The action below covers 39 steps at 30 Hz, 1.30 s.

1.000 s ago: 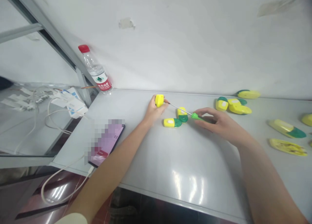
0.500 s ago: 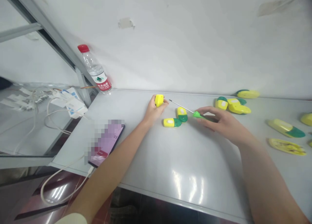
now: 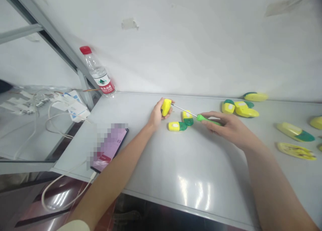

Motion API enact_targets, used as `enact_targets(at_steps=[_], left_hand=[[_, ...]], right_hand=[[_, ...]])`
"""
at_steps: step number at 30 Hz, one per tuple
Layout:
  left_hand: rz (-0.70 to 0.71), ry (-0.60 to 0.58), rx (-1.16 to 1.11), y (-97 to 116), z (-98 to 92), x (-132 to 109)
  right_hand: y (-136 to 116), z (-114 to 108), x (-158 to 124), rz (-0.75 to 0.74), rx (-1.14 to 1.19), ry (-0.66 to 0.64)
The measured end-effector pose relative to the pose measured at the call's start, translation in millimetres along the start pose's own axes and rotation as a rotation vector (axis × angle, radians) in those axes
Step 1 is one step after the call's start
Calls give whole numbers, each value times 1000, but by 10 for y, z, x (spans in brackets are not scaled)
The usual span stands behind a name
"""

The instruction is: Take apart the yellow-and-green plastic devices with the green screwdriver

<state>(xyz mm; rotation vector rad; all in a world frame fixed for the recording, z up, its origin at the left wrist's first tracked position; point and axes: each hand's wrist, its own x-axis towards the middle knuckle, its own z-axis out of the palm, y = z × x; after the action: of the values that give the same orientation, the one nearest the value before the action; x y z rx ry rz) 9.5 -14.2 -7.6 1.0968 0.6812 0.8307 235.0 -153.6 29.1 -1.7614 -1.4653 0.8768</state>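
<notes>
My left hand [image 3: 156, 115] is closed around a small yellow plastic device [image 3: 166, 107], held above the table near the wall. In my right hand [image 3: 225, 125] is a screwdriver with a green handle [image 3: 203, 119] and a thin metal shaft pointing left. The screwdriver's tip is at the right side of the yellow device; whether it sits in a screw hole is too small to tell. Below the shaft, two yellow-and-green devices lie touching or nearly so: one upright in view [image 3: 187, 118], one sideways [image 3: 177, 126].
Several yellow-and-green devices [image 3: 238, 109] lie at the back right. Farther right are another device [image 3: 295, 132] and an open yellow shell half [image 3: 297, 151]. A water bottle [image 3: 100, 73], a phone [image 3: 110, 149] with a white cable and a white box [image 3: 77, 107] are at left.
The yellow device has been turned in my left hand. My right hand has moved slightly left, bringing the screwdriver's tip from a gap to the device's side.
</notes>
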Motion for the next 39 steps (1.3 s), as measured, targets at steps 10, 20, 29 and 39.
enact_targets(at_steps=[10,20,29,39], left_hand=[[97,-102,10,-40,-51,2],[74,-100,80,-51,-6,-3],[78,-12,209,-65,57,-18],[90,7,266,-38,80,-33]], right_hand=[[-31,-33,-19,36,-57,-31],[-149,-80,-44,68,70,-237],[-45,-45,-36,183,189,-308],[-89,-13,-58,231,272,-395]])
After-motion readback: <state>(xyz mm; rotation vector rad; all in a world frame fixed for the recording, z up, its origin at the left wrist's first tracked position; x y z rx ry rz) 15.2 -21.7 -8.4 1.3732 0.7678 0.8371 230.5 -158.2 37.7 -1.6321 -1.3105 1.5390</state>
